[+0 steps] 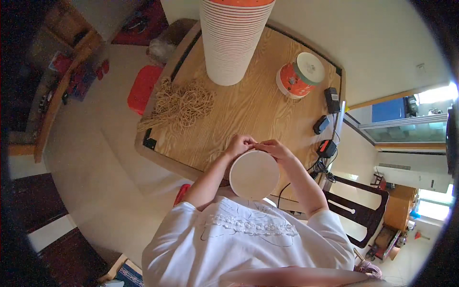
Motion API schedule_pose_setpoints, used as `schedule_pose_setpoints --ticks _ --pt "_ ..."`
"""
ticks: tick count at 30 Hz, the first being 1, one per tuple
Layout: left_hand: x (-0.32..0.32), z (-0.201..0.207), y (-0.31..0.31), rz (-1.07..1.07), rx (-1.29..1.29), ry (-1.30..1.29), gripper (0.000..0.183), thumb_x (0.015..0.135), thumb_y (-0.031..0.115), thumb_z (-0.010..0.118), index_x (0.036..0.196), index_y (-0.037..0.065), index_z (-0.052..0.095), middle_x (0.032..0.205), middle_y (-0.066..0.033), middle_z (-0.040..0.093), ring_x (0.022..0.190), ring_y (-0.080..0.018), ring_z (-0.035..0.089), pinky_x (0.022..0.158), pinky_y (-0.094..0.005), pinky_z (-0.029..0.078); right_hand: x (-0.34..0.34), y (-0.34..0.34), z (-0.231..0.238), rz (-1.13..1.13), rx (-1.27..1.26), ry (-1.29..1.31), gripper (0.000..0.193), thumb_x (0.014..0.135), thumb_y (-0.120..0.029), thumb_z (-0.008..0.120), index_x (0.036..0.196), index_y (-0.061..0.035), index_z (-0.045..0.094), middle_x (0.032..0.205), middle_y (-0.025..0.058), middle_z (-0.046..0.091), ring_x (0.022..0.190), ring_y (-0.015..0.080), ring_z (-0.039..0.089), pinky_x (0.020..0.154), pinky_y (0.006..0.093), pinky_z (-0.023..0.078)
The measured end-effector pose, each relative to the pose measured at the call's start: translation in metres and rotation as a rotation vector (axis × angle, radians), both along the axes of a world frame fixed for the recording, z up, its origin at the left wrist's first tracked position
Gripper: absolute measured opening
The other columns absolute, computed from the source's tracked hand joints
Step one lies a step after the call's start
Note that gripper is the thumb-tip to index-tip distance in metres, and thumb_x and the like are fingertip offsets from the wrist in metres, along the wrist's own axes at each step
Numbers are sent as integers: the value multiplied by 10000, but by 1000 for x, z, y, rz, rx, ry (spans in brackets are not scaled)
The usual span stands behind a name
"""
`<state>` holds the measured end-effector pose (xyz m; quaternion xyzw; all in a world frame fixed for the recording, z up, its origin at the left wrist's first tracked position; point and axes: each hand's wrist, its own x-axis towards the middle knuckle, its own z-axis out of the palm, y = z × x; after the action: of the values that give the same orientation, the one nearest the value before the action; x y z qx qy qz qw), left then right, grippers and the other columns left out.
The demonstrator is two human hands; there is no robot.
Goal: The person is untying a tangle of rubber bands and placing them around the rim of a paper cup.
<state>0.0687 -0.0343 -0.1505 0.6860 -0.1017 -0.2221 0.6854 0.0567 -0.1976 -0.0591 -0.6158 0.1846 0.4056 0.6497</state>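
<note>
A round white paper bucket [254, 176] stands between my forearms, close to my body, its pale flat end facing up. My left hand [240, 145] and my right hand [274, 149] meet at its far edge, fingertips pinched close together. What the fingers hold is too small to make out. Left of them on the table lies a loose tangle of tan twine [184, 105]. Beyond my hands rises a tall nested stack of white paper buckets [234, 43]. A short orange and white bucket group [299, 79] sits at the far right, with a pale end showing.
The wooden table [248, 112] has a dark-trimmed edge. Black power adapters [327, 149] and cables lie along its right side. A red plastic stool [145, 88] stands beyond the left edge. A dark chair [363, 205] is at the right.
</note>
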Motion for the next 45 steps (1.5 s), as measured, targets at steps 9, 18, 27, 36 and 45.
schedule_pose_setpoints --ticks 9,18,27,36,45 --pt "-2 -1 5 -27 26 -117 92 695 99 687 740 28 651 737 -79 641 659 -130 605 589 -268 492 6 -18 -7 335 -11 -167 190 772 -232 622 763 -43 616 661 -33 551 609 47 488 536 193 383" --pt "3 19 42 -40 -73 61 171 781 58 572 951 38 585 841 -29 602 749 -87 561 679 -223 459 -13 -21 29 411 -251 -695 176 779 -99 573 941 -68 510 715 -8 494 651 84 484 558 215 397" --pt "-15 132 131 19 -498 253 204 815 56 511 989 -27 577 864 -95 600 730 -151 567 691 -260 462 -51 -50 26 96 -643 -942 96 734 -5 540 799 -70 568 718 54 533 673 151 517 566 285 433" --pt "-41 191 111 170 -917 195 243 806 30 508 1041 -6 560 1011 -182 579 866 -246 594 781 -360 486 -128 19 39 -70 112 -212 210 806 -52 484 993 -34 576 776 50 596 691 134 557 632 275 461" --pt "-62 176 83 337 -239 313 111 731 112 653 750 4 634 700 -48 577 563 -85 505 502 -218 393 -39 -2 60 0 -825 -1434 142 749 -119 585 861 -40 554 753 137 570 715 328 561 650 371 468"
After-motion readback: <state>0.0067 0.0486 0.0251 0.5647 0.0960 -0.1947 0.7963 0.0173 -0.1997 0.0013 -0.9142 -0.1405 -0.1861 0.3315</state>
